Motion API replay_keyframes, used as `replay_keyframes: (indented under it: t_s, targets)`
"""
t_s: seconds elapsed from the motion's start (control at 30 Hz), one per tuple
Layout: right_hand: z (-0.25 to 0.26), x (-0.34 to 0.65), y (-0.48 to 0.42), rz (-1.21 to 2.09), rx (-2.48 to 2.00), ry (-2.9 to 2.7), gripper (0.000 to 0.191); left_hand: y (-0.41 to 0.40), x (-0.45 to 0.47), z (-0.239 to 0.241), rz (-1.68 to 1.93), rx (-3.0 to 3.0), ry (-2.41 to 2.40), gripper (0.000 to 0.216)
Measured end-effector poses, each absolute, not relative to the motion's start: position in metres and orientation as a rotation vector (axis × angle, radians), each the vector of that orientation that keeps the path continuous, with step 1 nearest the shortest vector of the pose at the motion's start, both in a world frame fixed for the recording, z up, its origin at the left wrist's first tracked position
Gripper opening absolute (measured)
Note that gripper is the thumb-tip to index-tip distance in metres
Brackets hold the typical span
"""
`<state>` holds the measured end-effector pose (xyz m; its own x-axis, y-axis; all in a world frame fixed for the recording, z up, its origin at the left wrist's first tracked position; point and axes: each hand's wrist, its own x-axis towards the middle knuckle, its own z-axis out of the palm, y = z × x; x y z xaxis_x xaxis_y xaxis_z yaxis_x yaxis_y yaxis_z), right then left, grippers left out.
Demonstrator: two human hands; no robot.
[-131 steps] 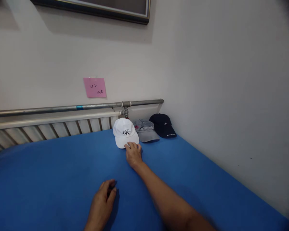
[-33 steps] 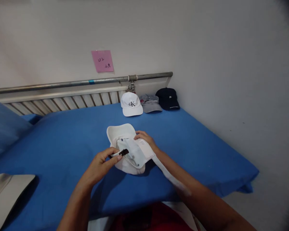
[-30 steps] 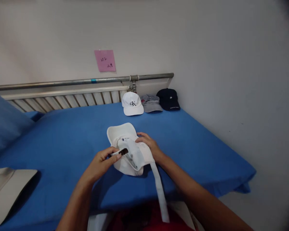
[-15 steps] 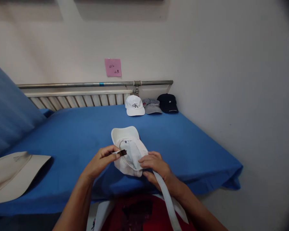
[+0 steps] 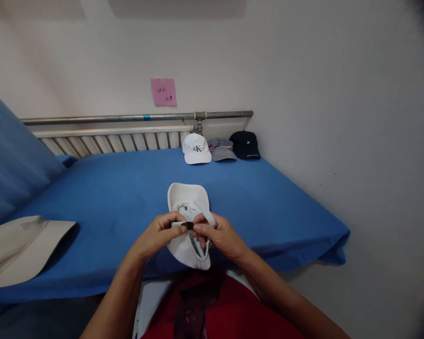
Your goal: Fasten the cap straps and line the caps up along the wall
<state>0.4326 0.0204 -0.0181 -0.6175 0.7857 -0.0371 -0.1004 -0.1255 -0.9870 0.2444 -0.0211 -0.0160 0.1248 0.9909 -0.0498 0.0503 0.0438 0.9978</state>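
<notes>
A white cap lies upside down near the front edge of the blue bed, its brim pointing away from me. My left hand and my right hand meet over its back opening. Both pinch the cap's white strap at a small dark buckle between their fingertips.
A white cap with a black logo, a grey cap and a dark cap stand in a row at the bed's far end by a metal rail. A beige hat lies at the left. A pink note sticks on the wall.
My right hand let the long loose strap end go from below the cap and came up to the buckle, meeting my left hand. The strap no longer hangs over the bed edge.
</notes>
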Motion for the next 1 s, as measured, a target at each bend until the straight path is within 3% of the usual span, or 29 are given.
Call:
replay_keyframes:
  t_s: [0.4, 0.63, 0.8, 1.0]
  targets:
    - [-0.017, 0.436, 0.02, 1.731, -0.755, -1.518, 0.027, -0.022, 0.239, -0.036, 1.178, 1.053, 1.058, 0.02]
    - [0.009, 0.444, 0.022, 1.87, -0.597, -1.462, 0.027, -0.021, 0.231, -0.042, 1.287, 0.897, 1.004, 0.027]
    - [0.028, 0.448, 0.02, 1.721, -0.517, -1.503, 0.018, -0.021, 0.232, -0.044, 1.307, 0.859, 1.011, 0.028]
    - [0.02, 0.442, 0.023, 1.683, -0.611, -1.564, 0.027, -0.023, 0.235, -0.043, 1.323, 0.853, 0.959, 0.028]
